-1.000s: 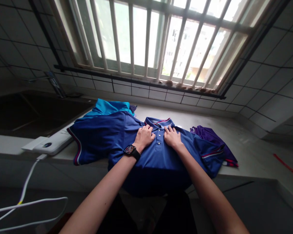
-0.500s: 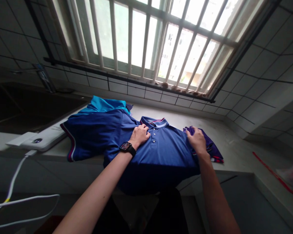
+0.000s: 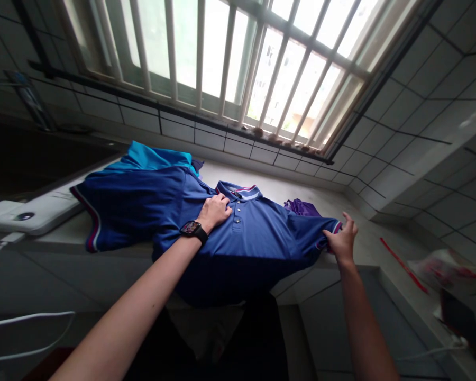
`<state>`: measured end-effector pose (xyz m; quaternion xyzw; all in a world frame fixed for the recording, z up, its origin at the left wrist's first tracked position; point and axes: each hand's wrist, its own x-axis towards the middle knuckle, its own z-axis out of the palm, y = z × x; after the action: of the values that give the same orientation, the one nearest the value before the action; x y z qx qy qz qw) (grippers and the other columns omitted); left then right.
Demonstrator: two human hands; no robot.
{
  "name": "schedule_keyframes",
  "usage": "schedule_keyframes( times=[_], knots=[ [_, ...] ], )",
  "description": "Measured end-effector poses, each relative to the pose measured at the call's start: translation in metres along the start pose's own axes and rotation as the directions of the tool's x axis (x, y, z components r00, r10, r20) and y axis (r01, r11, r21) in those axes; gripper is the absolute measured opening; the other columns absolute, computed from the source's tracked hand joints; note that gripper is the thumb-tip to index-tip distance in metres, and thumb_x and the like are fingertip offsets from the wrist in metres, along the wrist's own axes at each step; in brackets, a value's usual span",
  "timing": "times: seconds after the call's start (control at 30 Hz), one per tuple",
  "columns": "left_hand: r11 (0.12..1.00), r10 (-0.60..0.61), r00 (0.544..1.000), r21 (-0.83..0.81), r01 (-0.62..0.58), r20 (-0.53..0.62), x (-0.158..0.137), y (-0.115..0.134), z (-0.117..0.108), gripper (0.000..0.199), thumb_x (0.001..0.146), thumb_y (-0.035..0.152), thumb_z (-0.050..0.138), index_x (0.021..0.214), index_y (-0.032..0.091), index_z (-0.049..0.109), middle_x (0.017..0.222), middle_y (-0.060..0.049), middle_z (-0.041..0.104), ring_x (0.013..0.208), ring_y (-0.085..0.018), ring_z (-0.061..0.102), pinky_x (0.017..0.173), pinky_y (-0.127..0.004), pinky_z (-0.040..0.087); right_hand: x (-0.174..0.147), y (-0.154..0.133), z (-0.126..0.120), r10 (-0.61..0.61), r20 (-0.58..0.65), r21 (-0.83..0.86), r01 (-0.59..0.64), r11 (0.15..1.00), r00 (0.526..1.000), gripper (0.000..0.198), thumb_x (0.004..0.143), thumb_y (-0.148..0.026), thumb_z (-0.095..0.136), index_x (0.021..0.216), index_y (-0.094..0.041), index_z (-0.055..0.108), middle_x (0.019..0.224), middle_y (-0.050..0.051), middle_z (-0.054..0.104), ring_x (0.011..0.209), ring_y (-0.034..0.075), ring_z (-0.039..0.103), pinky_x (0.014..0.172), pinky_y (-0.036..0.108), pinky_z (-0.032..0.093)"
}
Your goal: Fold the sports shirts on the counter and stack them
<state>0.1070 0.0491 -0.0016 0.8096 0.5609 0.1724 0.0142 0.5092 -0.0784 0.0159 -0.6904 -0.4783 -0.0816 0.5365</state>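
A blue polo shirt (image 3: 257,222) lies spread over the counter, its lower part hanging past the front edge. Its collar, with red and white stripes, points toward the window. My left hand (image 3: 214,212), below a black watch, has its fingers curled into the cloth beside the collar and buttons. At the right sleeve's striped cuff is my right hand (image 3: 343,241), the thumb on the near side of the hem and the fingers at its far side. Behind that sleeve sits bunched purple cloth (image 3: 303,207). Bright teal cloth (image 3: 154,157) is partly covered by the left sleeve.
A white power bank (image 3: 35,211) with a white cable rests on the counter (image 3: 238,172) at left, near the dark sink (image 3: 35,159). To the right are a red strip (image 3: 402,264) and a clear plastic bag (image 3: 446,267). A barred window rises behind.
My right hand has moved right from the shoulder area to the cuff, and the right sleeve now stretches outward over the purple cloth. My left hand stays by the collar. The view has shifted right.
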Motion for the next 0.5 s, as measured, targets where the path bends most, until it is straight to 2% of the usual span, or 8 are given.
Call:
schedule_keyframes(
  times=[0.1,0.2,0.3,0.4,0.5],
  knots=[
    [1.000,-0.004,1.000,-0.001,0.004,0.001,0.000,0.000,-0.001,0.041,0.097,0.029,0.048,0.127,0.015,0.072,0.136,-0.014,0.067,0.123,-0.029,0.064,0.104,-0.039,0.049,0.001,0.009,0.002,0.254,-0.116,0.189,-0.229,0.955,0.960,0.085,0.053,-0.030,0.079,0.133,-0.022,0.051,0.118,0.005,0.051,0.107,0.023,0.061,0.100,0.044,0.056],
    [1.000,-0.002,1.000,-0.021,0.002,-0.011,-0.001,0.000,-0.001,0.041,0.095,0.028,0.050,0.127,0.017,0.073,0.135,-0.014,0.068,0.123,-0.029,0.065,0.104,-0.040,0.050,-0.002,0.018,0.001,0.409,-0.068,0.250,-0.381,0.890,0.910,0.093,0.049,-0.034,0.082,0.135,-0.023,0.049,0.114,0.003,0.051,0.098,0.021,0.062,0.088,0.039,0.059],
    [0.999,0.001,1.000,-0.035,-0.001,-0.023,-0.001,0.000,-0.001,0.040,0.095,0.028,0.050,0.126,0.018,0.073,0.134,-0.014,0.069,0.122,-0.029,0.065,0.104,-0.041,0.050,-0.007,0.027,-0.007,0.401,-0.007,0.156,-0.395,0.905,0.916,0.105,0.048,-0.037,0.086,0.144,-0.022,0.045,0.127,0.009,0.051,0.105,0.024,0.063,0.093,0.039,0.058],
    [0.999,0.003,1.000,-0.039,-0.004,-0.023,-0.001,-0.001,0.000,0.041,0.095,0.028,0.049,0.126,0.017,0.073,0.134,-0.015,0.069,0.122,-0.030,0.065,0.104,-0.041,0.050,-0.015,0.039,-0.018,0.351,-0.034,-0.060,-0.352,0.934,0.936,0.105,0.055,-0.046,0.086,0.148,-0.017,0.045,0.137,0.017,0.051,0.113,0.028,0.063,0.101,0.041,0.055],
    [0.999,0.006,0.999,-0.046,-0.008,-0.032,0.000,-0.002,0.002,0.040,0.094,0.028,0.050,0.125,0.018,0.073,0.134,-0.014,0.069,0.121,-0.029,0.065,0.103,-0.041,0.050,-0.022,0.048,-0.026,0.363,-0.021,-0.276,-0.355,0.893,0.931,0.100,0.063,-0.057,0.082,0.146,-0.011,0.047,0.128,0.021,0.061,0.123,0.036,0.060,0.110,0.050,0.048]
  ],
)
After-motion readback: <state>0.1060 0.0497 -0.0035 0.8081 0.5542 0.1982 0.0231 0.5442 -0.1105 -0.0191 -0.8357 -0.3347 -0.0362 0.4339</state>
